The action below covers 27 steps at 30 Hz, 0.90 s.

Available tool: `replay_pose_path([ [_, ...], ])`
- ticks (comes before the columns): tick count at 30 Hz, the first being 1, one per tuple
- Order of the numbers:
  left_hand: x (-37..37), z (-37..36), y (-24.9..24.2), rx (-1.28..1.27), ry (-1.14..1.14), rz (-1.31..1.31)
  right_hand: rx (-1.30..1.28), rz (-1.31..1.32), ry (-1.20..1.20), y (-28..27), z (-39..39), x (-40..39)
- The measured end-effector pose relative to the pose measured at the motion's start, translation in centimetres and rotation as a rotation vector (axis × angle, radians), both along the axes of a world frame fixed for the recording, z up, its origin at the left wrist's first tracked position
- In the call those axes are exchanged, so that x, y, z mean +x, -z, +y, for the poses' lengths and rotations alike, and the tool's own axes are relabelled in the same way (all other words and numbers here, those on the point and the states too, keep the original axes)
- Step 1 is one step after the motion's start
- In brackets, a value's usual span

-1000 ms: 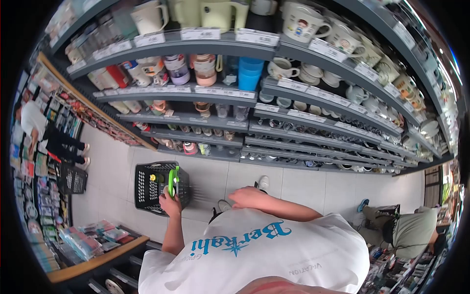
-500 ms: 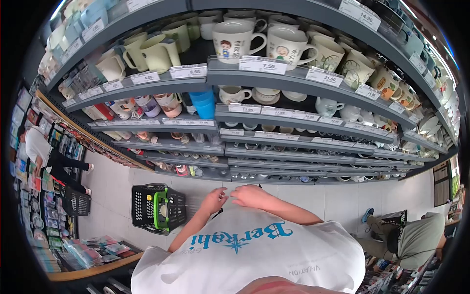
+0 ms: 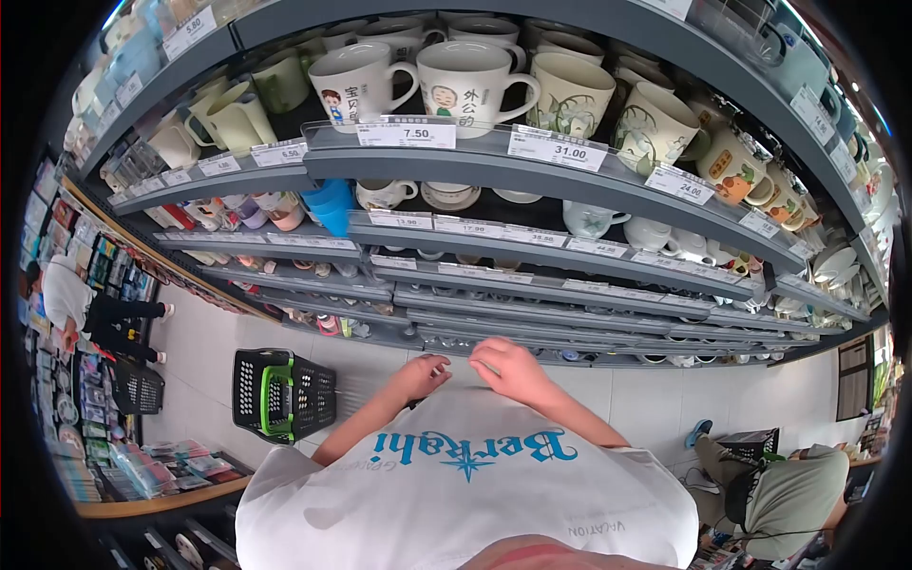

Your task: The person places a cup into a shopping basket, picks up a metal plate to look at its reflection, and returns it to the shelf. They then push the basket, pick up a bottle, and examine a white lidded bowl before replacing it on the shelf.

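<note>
Pale square tiles cover the floor of a shop aisle, and dark gray shelving curves across the view ahead. Its upper shelf carries printed mugs, with a price label reading 7.50 on the edge below them; lower tiers hold cups, teapots and a stack of blue cups. At the left, a person in a white top stands by a display of packaged goods, near another dark basket. At the lower right, a person in an olive top is bent low, with a basket close by.

The black shopping basket with the green handle sits on the tiles to the left of both hands, nearer the left hand and apart from it. The left hand is released, its fingers loosely curled; the right hand is also free, fingers bent toward the left one, a small gap between them. Both are in front of the white T-shirt with blue lettering.

In the earliest frame the left hand was at the basket's green handle; now it is away from it, in front of the body. The view has also turned, so the printed mugs appear larger and further left than they did then.
</note>
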State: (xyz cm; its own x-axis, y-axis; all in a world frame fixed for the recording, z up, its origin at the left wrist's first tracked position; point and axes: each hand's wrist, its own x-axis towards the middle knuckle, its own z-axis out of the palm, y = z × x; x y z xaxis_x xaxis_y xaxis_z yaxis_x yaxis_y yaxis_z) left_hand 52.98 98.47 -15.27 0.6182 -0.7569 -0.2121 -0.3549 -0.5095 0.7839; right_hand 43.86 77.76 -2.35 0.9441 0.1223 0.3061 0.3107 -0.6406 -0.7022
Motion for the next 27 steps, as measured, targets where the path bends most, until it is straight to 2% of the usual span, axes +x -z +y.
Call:
replay_pose_path([
  [1, -0.3, -0.4, 0.0, 0.004, 0.001, -0.005, 0.004, -0.005, 0.001, -0.3, -0.3, 0.0],
  [4, -0.4, -0.6, 0.3, -0.117, 0.256, 0.191, 0.054, -0.090, 0.051, -1.7, -1.4, 0.6],
  [8, 1.8, 1.9, 1.2, 0.059, 0.240, 0.130, 0.028, -0.290, 0.210, -5.0, -1.7, 1.9],
  [10, 3.2, 3.1, 0.4, 0.169, 0.296, -0.045, 0.001, -0.408, 0.302, -6.2, -2.2, 3.1],
  [15, 5.1, 4.1, 1.4, 0.075, 0.347, -0.068, -0.135, -0.562, 0.435, -9.8, -3.0, 5.0],
  [20, 5.0, 4.7, 0.6, -0.097, 0.395, -0.006, -0.250, -0.627, 0.531, -11.1, -4.4, 6.7],
  [22, 5.6, 6.0, 0.1, 0.002, 0.269, 0.053, -0.301, -0.605, 0.599, -11.6, -5.0, 6.9],
  [27, 6.8, 8.0, -0.2, 0.089, 0.305, 0.004, -0.514, -0.512, 0.834, -12.1, -7.2, 6.8],
])
